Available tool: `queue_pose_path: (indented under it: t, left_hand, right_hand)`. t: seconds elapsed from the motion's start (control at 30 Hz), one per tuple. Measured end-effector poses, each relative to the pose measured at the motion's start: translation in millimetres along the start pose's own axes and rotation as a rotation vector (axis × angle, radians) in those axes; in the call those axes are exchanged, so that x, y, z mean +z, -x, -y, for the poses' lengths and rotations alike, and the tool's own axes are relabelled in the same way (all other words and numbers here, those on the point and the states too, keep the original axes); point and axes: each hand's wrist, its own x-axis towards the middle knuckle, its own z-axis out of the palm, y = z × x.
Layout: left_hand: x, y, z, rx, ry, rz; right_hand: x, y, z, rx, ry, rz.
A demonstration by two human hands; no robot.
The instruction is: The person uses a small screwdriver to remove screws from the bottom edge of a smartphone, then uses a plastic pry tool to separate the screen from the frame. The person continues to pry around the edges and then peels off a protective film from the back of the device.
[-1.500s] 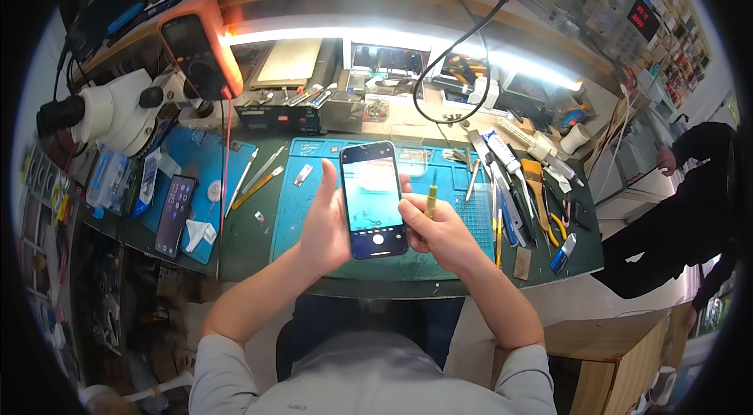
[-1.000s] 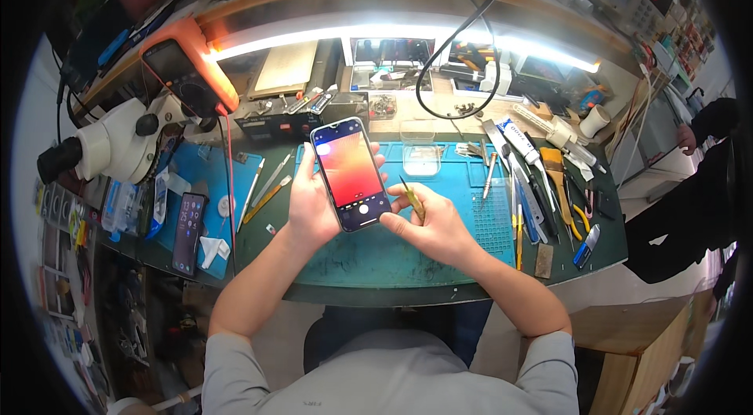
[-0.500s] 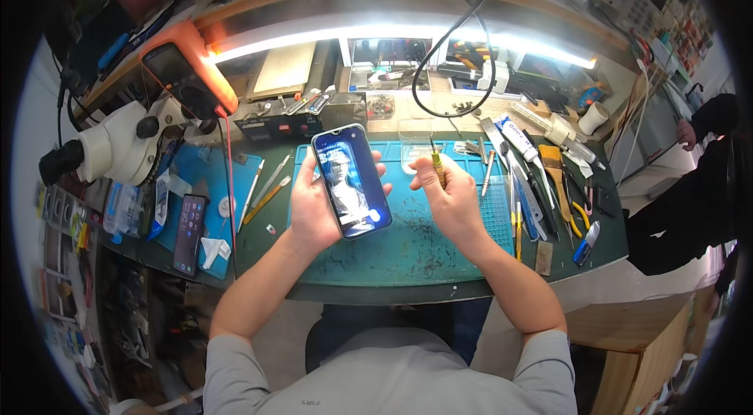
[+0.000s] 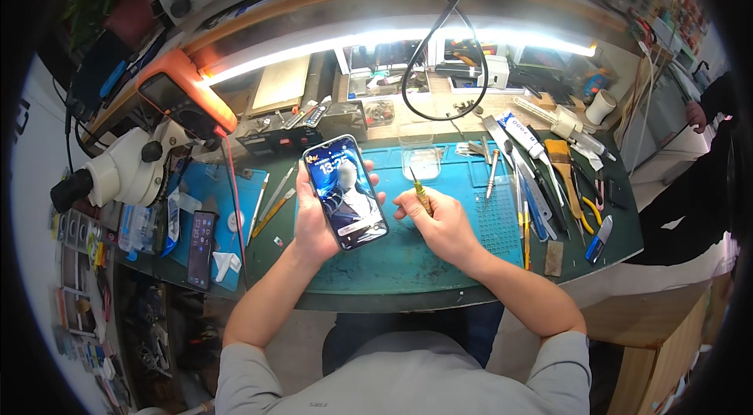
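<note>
Taking the held phone [image 4: 345, 194] as the centre of the dial, it sits over the teal mat [image 4: 392, 267] on the dark green worktop [image 4: 265, 255], tilted a little so its top points to eleven o'clock, its screen lit with a bluish picture. The left hand [image 4: 315, 219] carries it: the thumb lies along the nine o'clock edge and the fingers curl round from behind, their tips showing at the three o'clock edge.

The right hand [image 4: 441, 220] is just beside it, between three and four o'clock, apart from the phone. Its fingers are pinched closed on a slim yellow-green screwdriver [image 4: 423, 198] — the tip points up toward eleven o'clock.

A clear plastic box [image 4: 421, 164] sits at two o'clock, beyond the screwdriver's tip. Near three o'clock, well apart from the hands, lie a brush [image 4: 558, 154], yellow-handled pliers [image 4: 590, 217] and a blue cutter [image 4: 599, 239]. A second phone [image 4: 201, 249] lies at eight o'clock, a crumpled white tissue [image 4: 227, 265] just beside it. At nine o'clock stands a white microscope [image 4: 118, 172] — and at ten, an orange multimeter [image 4: 187, 97].
</note>
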Motion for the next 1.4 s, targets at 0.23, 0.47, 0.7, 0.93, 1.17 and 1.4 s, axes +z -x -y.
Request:
queue_pose_path:
  t: [0.23, 0.47, 0.7, 0.93, 1.17, 1.4]
  left_hand:
    - [-2.1, -4.9, 5.2, -0.001, 0.069, 0.031]
    - [12.4, 8.9, 8.1, -0.116, -0.310, 0.099]
    - [17.4, 16.4, 13.0, -0.289, -0.471, 0.058]
    - [13.4, 20.3, 11.5, -0.054, -0.430, -0.064]
    - [10.9, 17.4, 1.7, 0.039, -0.225, -0.105]
    - [7.5, 17.8, 2.6, 0.022, -0.118, -0.132]
  right_hand:
    - [6.5, 3.6, 1.4, 0.211, -0.390, 0.241]
    - [-12.4, -1.4, 11.6, 0.156, -0.410, 0.188]
    - [-23.1, -3.5, 12.4, -0.002, -0.079, 0.089]
    - [-20.7, 2.8, 25.6, -0.176, 0.190, -0.113]
    - [-11.1, 8.1, 19.4, -0.713, 0.545, -0.259]
    - [-13.4, 7.9, 19.8, -0.746, 0.593, -0.281]
